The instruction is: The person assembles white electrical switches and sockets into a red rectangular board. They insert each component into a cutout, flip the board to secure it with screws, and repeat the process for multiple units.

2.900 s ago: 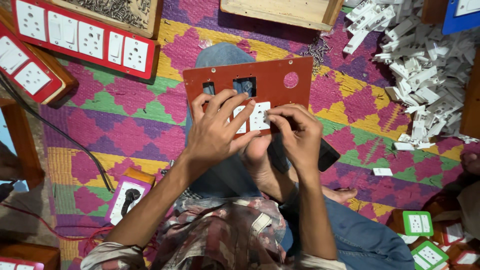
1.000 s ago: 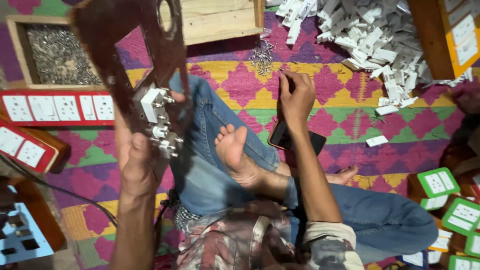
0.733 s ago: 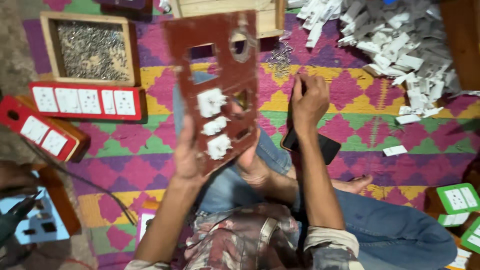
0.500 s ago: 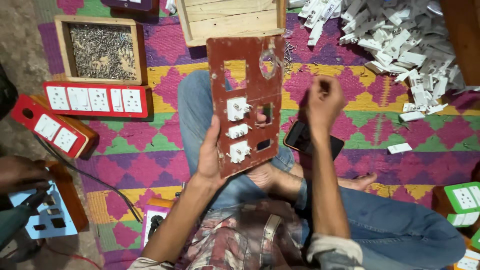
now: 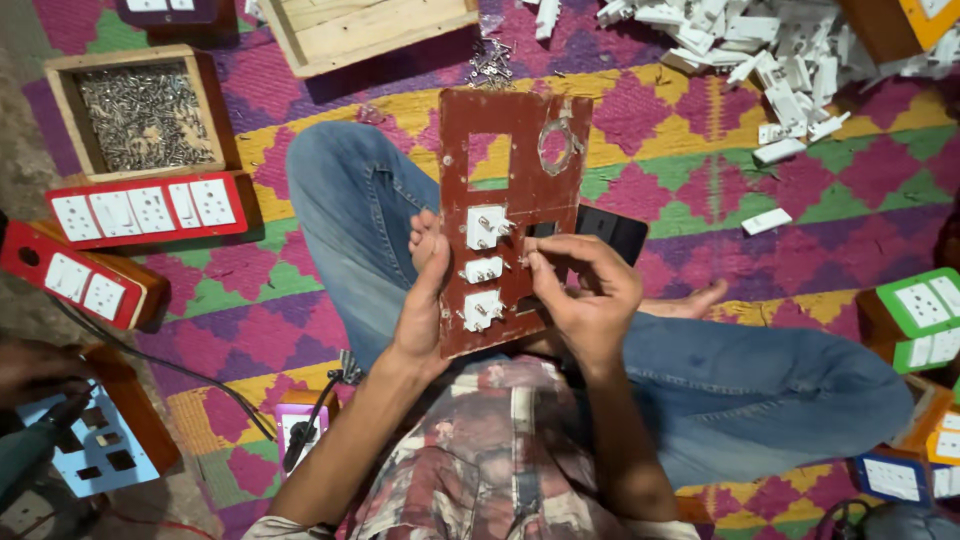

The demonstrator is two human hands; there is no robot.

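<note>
While I'm watching the head cam feed, the left hand (image 5: 425, 315) is wrapped round the left edge of a brown cut-out board (image 5: 505, 215), thumb on the face, fingers behind, holding it upright over the lap. Right hand (image 5: 590, 300) is curled, fingertips pinched at the board's middle next to 3 white socket modules (image 5: 483, 268) stacked down its left column. Can't tell if it's pinching a small part or just pressing; too small to see.

Risk imo: the board's only held by 1 edge, so a hard push from the right fingers could twist it out of the grip or pop a module loose. 2 cut-outs up top are still bare.

Stuff around, no reading labels: wooden tray of screws (image 5: 140, 115) upper left, a red strip w/ white sockets (image 5: 150, 210) below it, another red box (image 5: 75, 285) further left. Pile of white plastic parts (image 5: 760, 45) top right. Green-framed socket plates (image 5: 925, 310) at right edge. Someone else's hand (image 5: 35, 365) works a pale blue plate (image 5: 85, 455) bottom left.
</note>
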